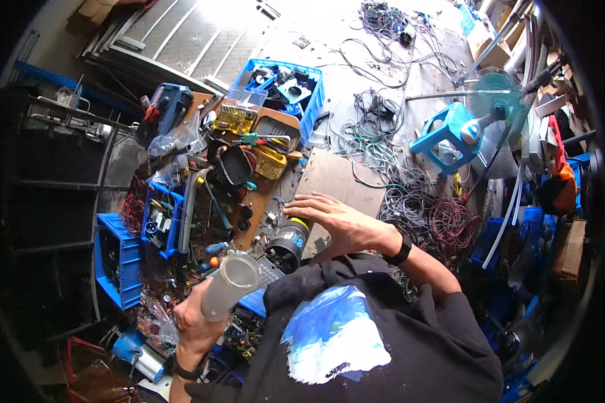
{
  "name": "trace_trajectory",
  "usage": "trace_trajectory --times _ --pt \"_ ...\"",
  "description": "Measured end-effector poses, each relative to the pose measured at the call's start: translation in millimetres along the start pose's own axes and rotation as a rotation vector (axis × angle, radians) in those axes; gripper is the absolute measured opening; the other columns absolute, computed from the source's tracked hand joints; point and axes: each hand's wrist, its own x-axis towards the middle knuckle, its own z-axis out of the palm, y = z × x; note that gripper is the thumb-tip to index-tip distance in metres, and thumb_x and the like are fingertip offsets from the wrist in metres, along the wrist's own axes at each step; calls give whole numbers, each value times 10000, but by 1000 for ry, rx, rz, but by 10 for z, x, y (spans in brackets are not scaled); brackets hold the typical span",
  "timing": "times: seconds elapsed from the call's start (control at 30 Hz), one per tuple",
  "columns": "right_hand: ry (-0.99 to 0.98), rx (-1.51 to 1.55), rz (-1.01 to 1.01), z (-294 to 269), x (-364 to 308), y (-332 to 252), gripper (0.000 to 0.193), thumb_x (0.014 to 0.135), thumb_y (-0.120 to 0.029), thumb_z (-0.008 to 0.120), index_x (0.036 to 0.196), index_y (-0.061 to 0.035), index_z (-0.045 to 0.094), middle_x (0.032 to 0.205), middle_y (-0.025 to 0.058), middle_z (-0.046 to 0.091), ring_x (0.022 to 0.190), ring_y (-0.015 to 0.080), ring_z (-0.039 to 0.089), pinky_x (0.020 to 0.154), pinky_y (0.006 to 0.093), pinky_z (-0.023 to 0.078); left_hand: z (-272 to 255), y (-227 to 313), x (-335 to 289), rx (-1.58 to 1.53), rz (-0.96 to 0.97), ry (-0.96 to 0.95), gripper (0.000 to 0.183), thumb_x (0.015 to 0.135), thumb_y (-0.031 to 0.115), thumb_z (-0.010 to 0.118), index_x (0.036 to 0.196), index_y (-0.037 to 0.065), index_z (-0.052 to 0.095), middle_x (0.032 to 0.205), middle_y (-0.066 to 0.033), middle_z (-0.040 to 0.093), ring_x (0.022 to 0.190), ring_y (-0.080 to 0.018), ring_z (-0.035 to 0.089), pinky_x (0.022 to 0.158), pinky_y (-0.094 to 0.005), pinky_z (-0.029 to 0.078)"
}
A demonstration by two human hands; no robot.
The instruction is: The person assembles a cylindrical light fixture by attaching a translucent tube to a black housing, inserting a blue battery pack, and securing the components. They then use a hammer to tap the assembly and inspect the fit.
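Toward the lower left, my left hand (pixel 198 319) is closed around a clear, frosted plastic cylinder (pixel 230 289) with a round rim at its upper end. My right hand (pixel 349 226) arches beside a dark cylindrical canister (pixel 288 247) with a yellow band. Its fingers are spread and its thumb is well apart from them. The fingertips reach over the canister's banded end; whether they touch it I cannot tell. A light flat board (pixel 339 176) lies beyond this hand.
Blue crates (pixel 309 111) of parts stand ahead and at left. Tangled cables (pixel 410 208) cover the floor at right, near a blue stool (pixel 445 139) and a fan (pixel 497 101). A wooden bench (pixel 259 211) with tools lies left of the canister. Dark shelving (pixel 54 215) borders the left.
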Motion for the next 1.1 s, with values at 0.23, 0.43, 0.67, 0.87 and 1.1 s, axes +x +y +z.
trace_trajectory --times 0.23,0.43,0.67,0.87,1.1 --pt "153 -76 -4 -588 239 73 606 654 -134 887 1197 -88 622 1113 118 668 1090 347 666 977 462 526 -333 223 1016 34 279 -42 446 813 73 839 1222 10 671 1052 -163 764 898 -361 775 785 -405 619" --pt "102 -112 259 -1214 234 339 598 709 -218 892 1224 -69 627 1066 161 707 1020 369 703 893 459 551 -410 -153 2254 129 309 -127 448 814 122 834 1223 38 671 963 -193 748 871 -394 760 741 -417 600" --pt "244 113 426 -1761 391 770 613 795 -274 876 1289 -29 610 1082 210 713 1019 388 712 908 444 556 -162 -169 4156 -55 399 -475 589 753 87 905 1271 -5 641 999 -173 760 919 -270 773 815 -350 583" --pt "374 264 651 -2065 387 1069 667 841 -318 870 1372 -24 593 1119 177 705 1011 253 695 917 380 543 253 38 5525 -78 464 -759 567 759 125 863 1269 9 645 1004 -197 753 900 -335 761 817 -397 592" --pt "484 529 870 -2432 417 1333 711 905 -352 861 1465 -50 544 1254 108 649 1167 193 612 1012 355 498 931 375 6710 -120 514 -909 555 752 121 842 1261 0 658 1002 -171 745 957 -274 730 888 -394 569"
